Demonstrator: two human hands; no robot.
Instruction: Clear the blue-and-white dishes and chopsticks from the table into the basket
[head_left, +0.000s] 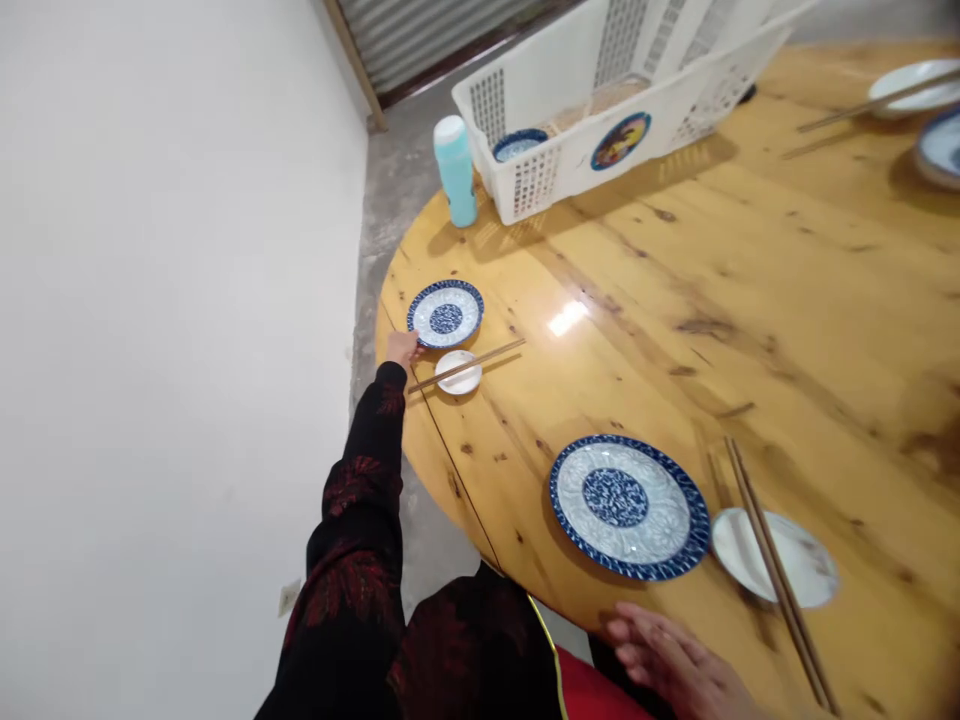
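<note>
Far off, left hand (403, 347) pinching blue-patterned plate (445, 313) rim, right hand (675, 660) released flat.

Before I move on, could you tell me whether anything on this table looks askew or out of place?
Nothing is spilled or broken. The far chopsticks lie slanted across the small white saucer, beside the blue plate that the left hand touches at the table edge.

— Where is the far plate (445, 313)?
— On the table (675, 290), by the left hand (402, 348). A small dish (459, 372) sits before it, chopsticks (466, 366) on top.
— And behind?
— A bottle (456, 170), left of the basket (600, 100).
</note>
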